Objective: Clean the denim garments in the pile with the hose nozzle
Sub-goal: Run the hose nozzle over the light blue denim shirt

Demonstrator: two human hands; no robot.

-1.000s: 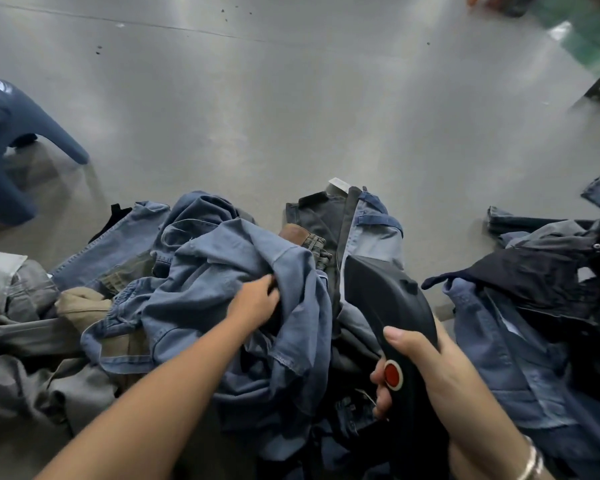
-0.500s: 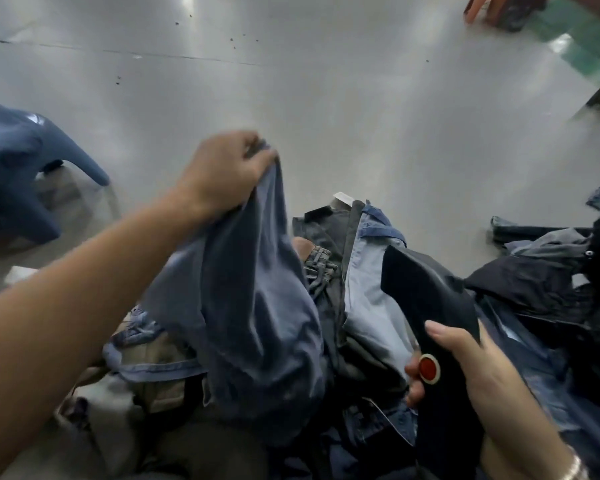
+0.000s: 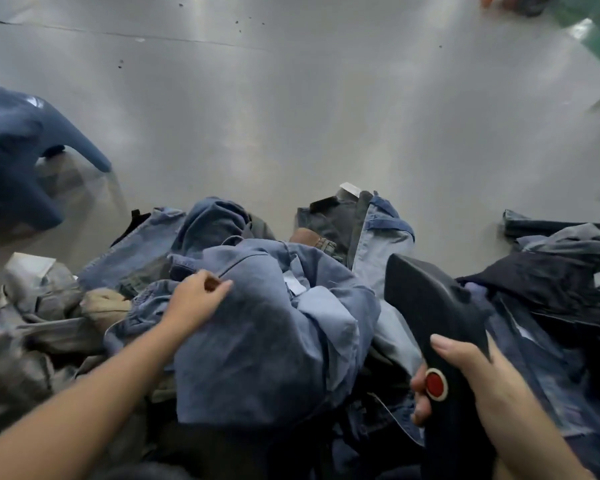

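- Left hand [image 3: 198,299] rests on a crumpled blue denim garment [image 3: 264,341] atop the pile [image 3: 326,237], fingertips pinching a fold
- Right hand [image 3: 482,386] grips the black hose nozzle [image 3: 430,306], its head just beside that garment; cleaning looks barely begun; most of the heap apparently remains

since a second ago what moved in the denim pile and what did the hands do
The left hand lifted the blue denim garment high off the pile half a second ago, then brought it back down; the garment now lies spread over the pile's middle with the fingers resting on its upper edge. The right hand kept its grip on the black hose nozzle, thumb above the red button. The surrounding garments stayed put.
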